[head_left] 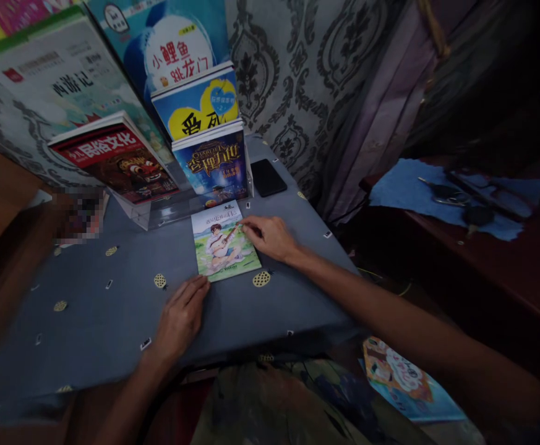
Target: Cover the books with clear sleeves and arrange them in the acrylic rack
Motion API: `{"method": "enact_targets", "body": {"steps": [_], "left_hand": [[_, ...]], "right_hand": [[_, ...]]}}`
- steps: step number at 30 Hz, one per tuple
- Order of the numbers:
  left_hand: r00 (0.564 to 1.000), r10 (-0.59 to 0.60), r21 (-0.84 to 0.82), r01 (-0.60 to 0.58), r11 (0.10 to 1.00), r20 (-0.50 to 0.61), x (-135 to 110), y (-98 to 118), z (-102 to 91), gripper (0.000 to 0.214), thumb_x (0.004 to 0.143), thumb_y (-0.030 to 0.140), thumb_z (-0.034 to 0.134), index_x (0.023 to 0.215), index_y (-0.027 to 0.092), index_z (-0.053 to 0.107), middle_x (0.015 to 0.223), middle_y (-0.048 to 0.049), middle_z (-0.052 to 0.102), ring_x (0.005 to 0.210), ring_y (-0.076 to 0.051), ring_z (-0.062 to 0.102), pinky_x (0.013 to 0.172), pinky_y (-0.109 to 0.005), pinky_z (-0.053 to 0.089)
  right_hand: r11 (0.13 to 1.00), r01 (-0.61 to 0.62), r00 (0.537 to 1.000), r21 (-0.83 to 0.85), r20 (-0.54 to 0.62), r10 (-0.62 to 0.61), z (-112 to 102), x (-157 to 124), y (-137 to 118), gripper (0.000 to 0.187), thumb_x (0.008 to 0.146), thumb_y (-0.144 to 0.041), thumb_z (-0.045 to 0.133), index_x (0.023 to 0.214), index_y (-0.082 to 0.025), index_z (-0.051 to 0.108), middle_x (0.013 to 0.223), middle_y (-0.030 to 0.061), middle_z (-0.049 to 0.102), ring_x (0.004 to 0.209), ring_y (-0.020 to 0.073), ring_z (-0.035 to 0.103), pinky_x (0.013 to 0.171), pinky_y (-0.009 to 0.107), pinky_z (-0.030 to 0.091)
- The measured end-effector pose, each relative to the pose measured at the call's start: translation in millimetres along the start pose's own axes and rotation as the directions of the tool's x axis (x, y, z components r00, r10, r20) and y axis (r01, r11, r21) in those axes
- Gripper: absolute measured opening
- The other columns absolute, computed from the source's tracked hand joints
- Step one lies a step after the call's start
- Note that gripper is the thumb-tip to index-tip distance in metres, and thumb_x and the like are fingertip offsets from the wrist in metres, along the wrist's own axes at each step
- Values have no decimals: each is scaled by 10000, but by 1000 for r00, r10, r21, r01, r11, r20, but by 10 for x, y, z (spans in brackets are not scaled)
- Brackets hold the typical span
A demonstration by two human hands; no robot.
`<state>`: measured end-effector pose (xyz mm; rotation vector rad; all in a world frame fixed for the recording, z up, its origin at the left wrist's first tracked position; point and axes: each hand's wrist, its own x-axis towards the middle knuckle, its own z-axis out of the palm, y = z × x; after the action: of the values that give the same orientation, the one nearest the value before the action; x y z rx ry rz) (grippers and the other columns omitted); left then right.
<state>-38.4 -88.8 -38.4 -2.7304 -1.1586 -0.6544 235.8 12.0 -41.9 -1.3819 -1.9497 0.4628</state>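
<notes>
A bright booklet (402, 377) lies on the floor by the person's lap, nearest of all. Just past it is the table (93, 321), with a grey-blue cloth over it.

The left hand (181, 316) lies flat on the cloth, palm down. Its grip is released and holds nothing. Its fingertips touch the near left corner of a small book (221, 247).

The book lies flat in the middle of the table, face up. Its cover is green and shows a drawn child with a guitar. A gold dot (261, 279) on the cloth sits just beside the book's near right corner.

The right hand (270, 238) rests on the right side of the book, near its far corner. Its fingers are a little bent and lie on the cover. Its grip is loose too, with nothing clasped in it.

Just behind the book is a clear stand (158, 213). A blue book (214, 164) and a red book (116, 162) lean in it, and more books stand higher up behind them. A black phone (267, 177) lies flat on the table, right of the stand.

At the very back hangs a grey curtain (297, 74) with a curly pattern.
</notes>
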Motion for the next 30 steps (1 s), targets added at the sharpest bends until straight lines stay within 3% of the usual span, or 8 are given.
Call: {"method": "enact_targets", "body": {"steps": [5, 8, 11, 13, 16, 21, 26, 30], "left_hand": [[959, -241, 208, 209, 956, 147, 101, -143, -218, 275, 961, 131, 422, 1005, 190, 686, 970, -74, 727, 874, -239, 681, 789, -376, 567], [906, -371, 282, 309, 908, 205, 255, -218, -286, 261, 986, 197, 431, 1042, 186, 686, 952, -76, 716, 878, -264, 675, 776, -389, 546], [879, -415, 267, 352, 897, 235, 487, -208, -233, 275, 1018, 278, 430, 1145, 183, 655, 1062, -87, 710, 977, -266, 668, 817, -376, 538], [873, -413, 260, 348, 901, 260, 667, -144, -145, 310, 1017, 334, 462, 1235, 176, 614, 1172, -103, 690, 1078, -275, 644, 871, -378, 532], [862, -410, 324, 313, 893, 297, 939, 6, -4, 403, 990, 398, 525, 1295, 137, 568, 1326, -152, 627, 1211, -313, 581, 951, -422, 516], [793, -469, 427, 296, 854, 388, 1285, 212, 100, 359, 1006, 330, 451, 1226, 78, 582, 1234, -200, 641, 1141, -335, 613, 816, -420, 564], [764, -482, 443, 287, 849, 429, 1380, 219, 128, 356, 1006, 285, 409, 1165, 39, 611, 1163, -220, 663, 1107, -336, 643, 792, -399, 569], [775, -455, 431, 263, 863, 438, 1374, 193, 142, 359, 1011, 253, 378, 1129, 34, 636, 1125, -224, 678, 1094, -332, 656, 825, -407, 561]], "right_hand": [[988, 128, 983, 90, 117, -138, 113, -245, -339, 249, 922, -204, 534, 1066, -141, 727, 822, 73, 761, 697, 170, 672, 688, 265, 453], [938, 236, 927, 253, 231, -295, 196, -388, -541, 215, 918, -185, 557, 1042, -147, 729, 841, 65, 768, 665, 146, 654, 670, 249, 448], [869, 248, 879, 429, 277, -388, 239, -427, -628, 207, 919, -174, 541, 997, -153, 732, 800, 40, 752, 641, 130, 633, 645, 235, 450], [856, 177, 913, 486, 243, -327, 246, -378, -587, 208, 924, -193, 521, 939, -160, 726, 752, 25, 730, 629, 128, 628, 628, 234, 455], [826, -7, 992, 563, 108, -65, 249, -215, -385, 218, 937, -247, 495, 893, -172, 695, 753, 24, 720, 631, 133, 653, 635, 249, 491], [736, -160, 964, 657, -55, 259, 264, 108, 50, 207, 942, -315, 483, 991, -192, 642, 883, 69, 756, 746, 182, 714, 607, 272, 525], [878, -122, 971, 462, -128, 202, 298, 296, 189, 214, 950, -214, 448, 1071, -192, 624, 990, 90, 774, 960, 230, 714, 887, 411, 530], [926, -104, 980, 362, -122, 158, 328, 350, 171, 222, 971, -199, 438, 1108, -197, 613, 1003, 77, 780, 997, 224, 703, 944, 407, 494]]}}
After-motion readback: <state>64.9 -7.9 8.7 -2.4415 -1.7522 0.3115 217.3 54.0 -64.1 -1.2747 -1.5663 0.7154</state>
